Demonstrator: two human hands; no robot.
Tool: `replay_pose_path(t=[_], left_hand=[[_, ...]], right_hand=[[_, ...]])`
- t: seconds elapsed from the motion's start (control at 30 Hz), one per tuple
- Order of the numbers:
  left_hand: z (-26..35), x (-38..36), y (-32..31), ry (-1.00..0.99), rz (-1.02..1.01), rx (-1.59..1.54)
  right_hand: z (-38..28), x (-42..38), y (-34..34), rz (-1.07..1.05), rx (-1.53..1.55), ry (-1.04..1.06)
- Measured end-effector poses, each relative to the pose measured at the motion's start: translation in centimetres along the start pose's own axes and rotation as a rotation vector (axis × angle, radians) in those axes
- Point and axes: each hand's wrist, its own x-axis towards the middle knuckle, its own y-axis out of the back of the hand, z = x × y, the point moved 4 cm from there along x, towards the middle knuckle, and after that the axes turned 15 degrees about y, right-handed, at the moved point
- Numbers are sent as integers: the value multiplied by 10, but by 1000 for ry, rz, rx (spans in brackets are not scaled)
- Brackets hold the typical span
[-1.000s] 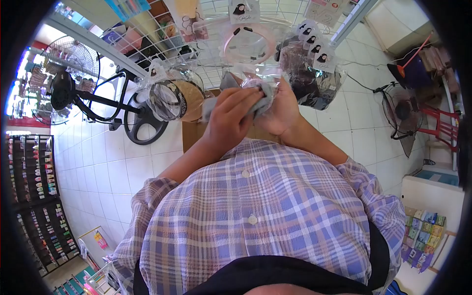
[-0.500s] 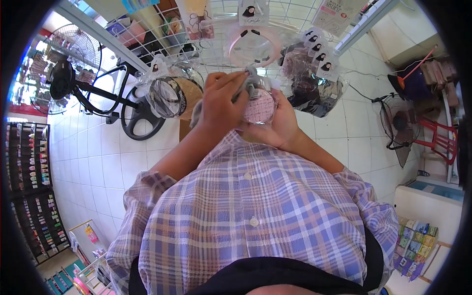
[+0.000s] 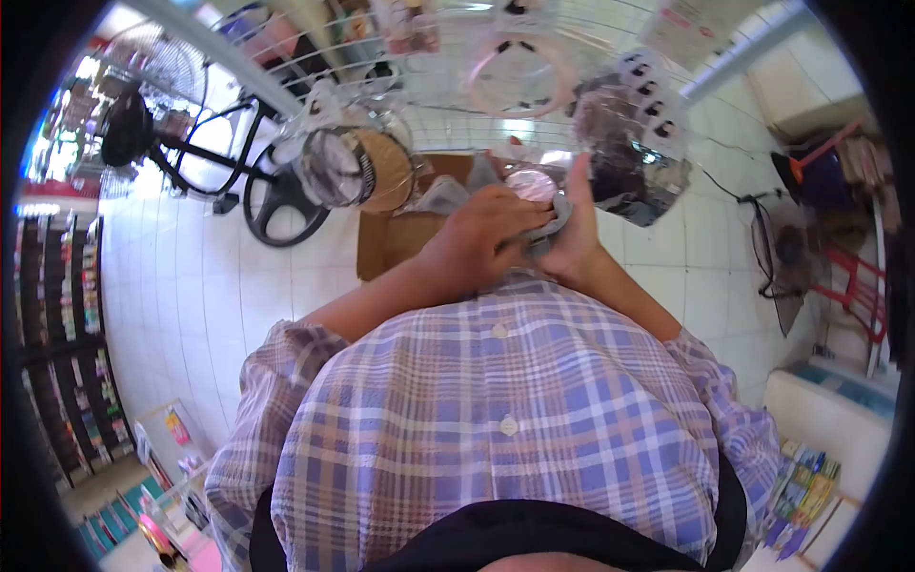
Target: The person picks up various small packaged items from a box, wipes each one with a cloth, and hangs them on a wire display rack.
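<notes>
A round pink thing (image 3: 530, 185) with a shiny clear surface lies in my right hand (image 3: 575, 238), which is palm up with the thumb raised along its right side. My left hand (image 3: 486, 227) is bent over it from the left, its fingers closed on a grey cloth (image 3: 548, 232) pressed near the round thing's lower edge. The left fingertips are partly hidden in the cloth's folds. Below and left of the hands is an open cardboard box (image 3: 379, 250) with grey, bagged-looking material (image 3: 442, 195) in it.
A white wire rack (image 3: 448, 143) stands ahead, hung with a pink headband (image 3: 474, 84), dark bagged goods (image 3: 624, 157) and a brown round bagged item (image 3: 386, 170). A black fan stand (image 3: 286, 214) is at left, another fan (image 3: 786, 243) at right.
The round thing sits further right and lower, and my left hand with the cloth has come down over its lower edge. The cardboard box now shows more.
</notes>
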Motion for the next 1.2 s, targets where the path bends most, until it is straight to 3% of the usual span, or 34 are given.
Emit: replay_pose_path(t=[0.03,0.1,0.13,0.17,0.23,0.27,0.33,0.47,0.77,0.87,0.93,1.03,1.17,1.2], left_hand=[[-13,-9,7,36,17,12],[-61,-32,23,683,26,-356],[-73,-43,30,702,208,-440],[-95,-58,30,709,216,-438],[-154,-102,36,896,577,-845],[-162,-115,40,906,583,-843],[-183,-152,43,1180,783,-1119],[-233,-201,41,1300,872,-1202],[-299,-217,2,1204,561,-1428],[-311,-234,-4,1315,575,-1420],[-317,-265,7,1793,635,-661],[-383,-343,6,1867,793,-402],[-358,-338,11,1873,996,-362],[-335,-319,20,1955,925,-58]], right_hand=[[4,1,3,1,6,-42],[4,6,10,71,-85,11],[3,5,9,93,-64,2],[4,4,9,92,-63,-9],[5,0,11,142,-67,-28],[5,-2,8,161,-59,-47],[7,-3,14,175,-39,-71],[14,-2,15,222,-74,-115],[-4,-3,18,157,-129,-137],[-2,-2,14,145,-146,-134],[-2,-3,13,140,-154,-135],[0,-4,12,114,-118,-174],[0,-5,6,87,-90,-190],[0,-4,4,61,-72,-192]])
